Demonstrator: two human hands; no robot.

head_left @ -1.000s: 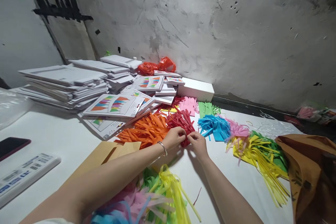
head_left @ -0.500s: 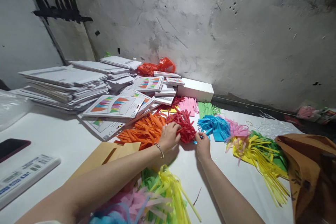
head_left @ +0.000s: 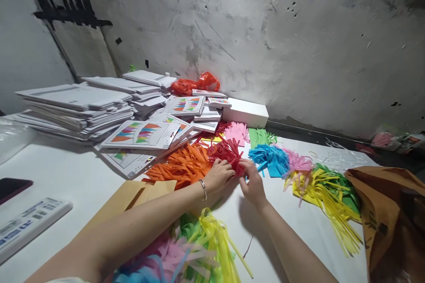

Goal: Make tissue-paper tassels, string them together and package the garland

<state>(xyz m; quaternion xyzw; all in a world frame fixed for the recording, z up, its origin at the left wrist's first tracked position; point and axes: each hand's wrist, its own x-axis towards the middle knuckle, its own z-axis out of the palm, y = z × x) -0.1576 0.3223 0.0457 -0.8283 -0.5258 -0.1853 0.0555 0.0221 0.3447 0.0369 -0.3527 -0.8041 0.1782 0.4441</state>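
Observation:
A bundle of dark red paper tassels (head_left: 229, 150) lies on the white table in front of me. My left hand (head_left: 221, 175), with a bracelet on the wrist, has its bent fingers closed on the near edge of the bundle. At the bundle's right edge, my right hand (head_left: 253, 182) pinches the red strips between thumb and fingers. Orange paper tassels (head_left: 186, 166) touch the red ones on the left. To the right lies a blue tassel bundle (head_left: 270, 159). My fingers partly hide the near side of the red bundle.
Printed flat boxes (head_left: 142, 135) and white stacks (head_left: 73, 97) fill the back left. A white box (head_left: 247, 112) stands by the wall. Yellow tassels (head_left: 328, 208) and a brown bag (head_left: 381, 216) lie at right. More yellow tassels (head_left: 215, 239) and a brown envelope (head_left: 122, 201) are near my left forearm.
My right hand has let go of a small blue strip and moved up and left onto the red bundle. My left hand has slid slightly down along it.

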